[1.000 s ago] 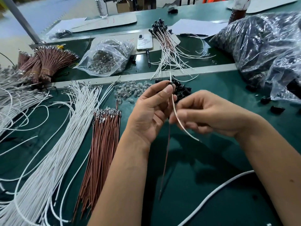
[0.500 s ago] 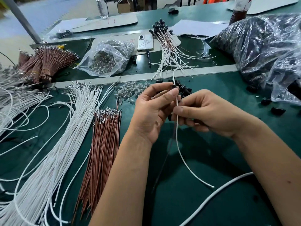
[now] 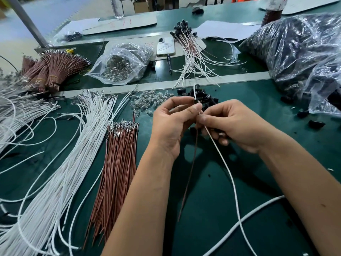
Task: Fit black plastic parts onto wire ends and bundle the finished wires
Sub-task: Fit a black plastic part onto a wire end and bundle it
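Above the green table [image 3: 212, 209], my left hand [image 3: 171, 124] pinches a small black plastic part [image 3: 195, 101] between thumb and forefinger. A brown wire [image 3: 190, 172] hangs down from that hand. My right hand [image 3: 234, 124] grips a white wire [image 3: 227, 169] just below the part; the wire's top end sticks up past the part. A pile of loose black parts [image 3: 206, 97] lies right behind my fingers. Finished wires with black ends [image 3: 186, 45] lie fanned on the far strip.
Loose white wires [image 3: 60, 163] and a brown wire bundle [image 3: 116, 163] lie at left. Clear bulbs [image 3: 147, 100] sit behind them, with a bag of bulbs [image 3: 120, 65] and a phone [image 3: 165, 46] farther back. A big bag of black parts [image 3: 299, 52] fills the right. Tied brown bundles [image 3: 53, 69] lie far left.
The white wire has slid upward through the black part, so its top end now stands higher. My right hand has shifted slightly up and closer to my left.
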`<state>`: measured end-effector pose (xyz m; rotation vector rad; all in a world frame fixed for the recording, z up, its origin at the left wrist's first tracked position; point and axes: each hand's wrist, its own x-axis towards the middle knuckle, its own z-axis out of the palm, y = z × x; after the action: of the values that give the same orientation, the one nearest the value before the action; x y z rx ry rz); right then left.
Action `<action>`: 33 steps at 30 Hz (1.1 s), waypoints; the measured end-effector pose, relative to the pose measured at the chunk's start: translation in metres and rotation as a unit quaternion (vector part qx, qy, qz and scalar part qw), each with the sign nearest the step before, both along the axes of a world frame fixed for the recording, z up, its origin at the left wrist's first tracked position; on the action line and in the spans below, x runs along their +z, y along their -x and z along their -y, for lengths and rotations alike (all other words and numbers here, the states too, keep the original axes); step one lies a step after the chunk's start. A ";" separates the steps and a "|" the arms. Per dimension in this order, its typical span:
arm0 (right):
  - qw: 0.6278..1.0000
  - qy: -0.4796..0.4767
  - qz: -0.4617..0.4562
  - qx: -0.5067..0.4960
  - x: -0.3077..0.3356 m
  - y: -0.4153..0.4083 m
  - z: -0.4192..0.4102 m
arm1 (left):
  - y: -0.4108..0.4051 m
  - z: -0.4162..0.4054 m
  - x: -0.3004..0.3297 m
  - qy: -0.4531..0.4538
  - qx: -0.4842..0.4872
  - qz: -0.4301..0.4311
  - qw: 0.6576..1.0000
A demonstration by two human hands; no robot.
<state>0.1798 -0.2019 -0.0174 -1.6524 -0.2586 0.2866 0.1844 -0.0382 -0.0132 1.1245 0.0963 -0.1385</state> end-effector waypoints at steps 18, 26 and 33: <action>0.974 0.114 0.136 -0.138 -0.005 -0.001 -0.015 | -0.003 0.004 -0.003 0.080 0.026 0.018 0.996; 0.970 0.140 0.128 -0.151 0.003 0.000 -0.015 | -0.003 0.007 -0.003 0.079 0.046 0.028 0.995; 0.919 0.229 0.186 -0.260 0.009 0.002 -0.033 | -0.003 0.008 -0.007 0.055 0.082 0.044 0.994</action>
<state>0.1779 -0.1689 -0.0088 -2.1656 -0.0217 -0.4075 0.1873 -0.0458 -0.0203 1.0074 0.1003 0.0524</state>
